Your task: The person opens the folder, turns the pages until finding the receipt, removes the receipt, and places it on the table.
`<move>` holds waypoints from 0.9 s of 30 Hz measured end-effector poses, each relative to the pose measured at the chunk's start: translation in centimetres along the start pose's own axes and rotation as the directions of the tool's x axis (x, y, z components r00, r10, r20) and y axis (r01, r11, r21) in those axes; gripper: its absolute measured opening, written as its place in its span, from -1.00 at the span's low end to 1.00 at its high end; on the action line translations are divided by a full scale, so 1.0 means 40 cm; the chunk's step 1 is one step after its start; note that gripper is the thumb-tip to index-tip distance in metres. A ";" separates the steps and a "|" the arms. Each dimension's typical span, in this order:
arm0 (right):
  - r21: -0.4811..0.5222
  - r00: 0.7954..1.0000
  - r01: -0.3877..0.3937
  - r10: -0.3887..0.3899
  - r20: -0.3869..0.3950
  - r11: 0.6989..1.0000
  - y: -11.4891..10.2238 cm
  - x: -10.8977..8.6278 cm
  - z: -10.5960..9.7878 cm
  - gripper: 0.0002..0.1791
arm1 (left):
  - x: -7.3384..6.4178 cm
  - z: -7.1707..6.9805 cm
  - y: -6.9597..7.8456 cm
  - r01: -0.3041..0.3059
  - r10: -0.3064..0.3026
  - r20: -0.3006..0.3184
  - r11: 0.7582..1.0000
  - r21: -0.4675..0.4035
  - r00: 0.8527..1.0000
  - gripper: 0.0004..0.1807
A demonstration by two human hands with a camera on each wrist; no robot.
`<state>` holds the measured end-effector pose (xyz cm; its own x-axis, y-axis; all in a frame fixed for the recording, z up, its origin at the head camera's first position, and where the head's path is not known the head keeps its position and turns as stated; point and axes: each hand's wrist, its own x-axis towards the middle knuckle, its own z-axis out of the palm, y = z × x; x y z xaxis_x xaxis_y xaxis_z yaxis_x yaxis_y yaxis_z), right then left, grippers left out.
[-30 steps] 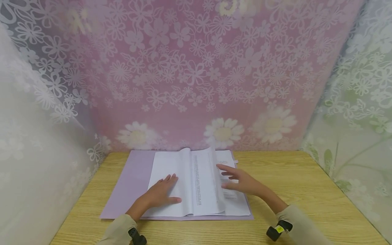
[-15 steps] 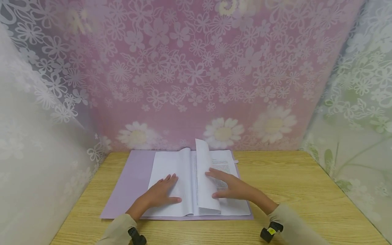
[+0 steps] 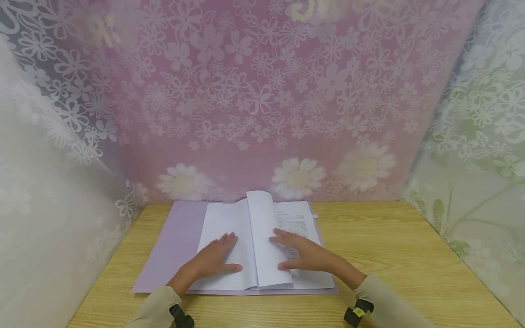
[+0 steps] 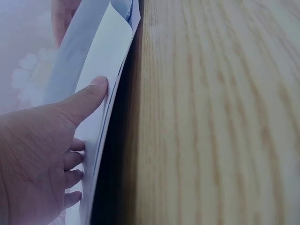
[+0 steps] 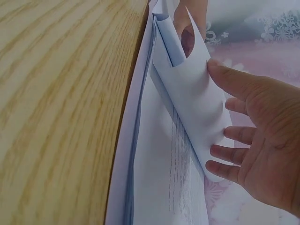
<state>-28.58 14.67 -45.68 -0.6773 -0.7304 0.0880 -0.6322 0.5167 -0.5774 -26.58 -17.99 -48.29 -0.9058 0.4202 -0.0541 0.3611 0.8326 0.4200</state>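
Note:
A lavender folder (image 3: 184, 228) lies spread on the table, with white sheets of paper in it. My left hand (image 3: 215, 258) rests on the left-hand page (image 3: 223, 218), fingers spread and thumb pointing right. A page (image 3: 262, 241) stands curled up in the middle, its outer edge bent over. My right hand (image 3: 303, 252) touches this curled page with spread, fairly straight fingers; in the right wrist view the fingertips (image 5: 220, 168) press against its outer side. Under it shows a printed page (image 3: 293, 223) on the right. In the left wrist view my left thumb (image 4: 91, 91) lies on the paper near its edge.
The wooden table (image 3: 369, 241) extends around the folder. Behind it hangs a pink flowered curtain (image 3: 258, 114), with pale flowered sheets at both sides. A small white tab (image 3: 315, 216) sticks out at the folder's right edge.
My right hand has moved left, pushing the page from the right side over toward the middle, and more of the printed page beneath shows. The left hand has stayed in place.

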 end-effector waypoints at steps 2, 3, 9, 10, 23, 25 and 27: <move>-0.016 1.000 0.003 -0.002 0.003 1.000 -0.004 0.004 0.002 -0.17 | -0.002 -0.003 0.000 -0.004 0.004 -0.012 1.000 -0.002 1.000 0.07; -0.021 1.000 0.003 -0.003 0.006 1.000 -0.007 0.007 0.002 -0.18 | -0.003 -0.004 -0.001 -0.008 0.008 -0.017 1.000 -0.004 1.000 0.07; -0.017 1.000 0.007 -0.007 0.005 1.000 -0.026 0.019 0.007 -0.22 | -0.006 -0.008 -0.007 -0.025 0.024 -0.051 0.999 -0.021 0.998 0.06; -0.021 1.000 0.007 -0.007 0.004 1.000 -0.028 0.021 0.008 -0.22 | -0.007 -0.008 -0.008 -0.023 0.022 -0.057 1.000 -0.021 0.998 0.06; -0.127 1.000 0.028 -0.027 0.009 0.991 -0.046 0.037 0.036 -0.27 | -0.027 -0.046 0.021 -0.040 0.021 -0.176 0.994 -0.101 0.984 -0.12; -0.140 0.999 0.033 -0.032 0.010 0.990 -0.050 0.040 0.039 -0.27 | -0.028 -0.050 0.034 -0.046 0.023 -0.187 0.992 -0.120 0.982 -0.15; -0.143 0.999 0.035 -0.034 0.009 0.989 -0.053 0.045 0.043 -0.28 | -0.029 -0.050 0.048 -0.061 0.037 -0.190 0.990 -0.125 0.981 -0.16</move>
<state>-27.80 11.52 -45.70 -0.6523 -0.7513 0.1002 -0.7025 0.5496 -0.4522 -25.27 -17.62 -45.63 -0.9176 0.3743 0.1342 0.3853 0.7540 0.5320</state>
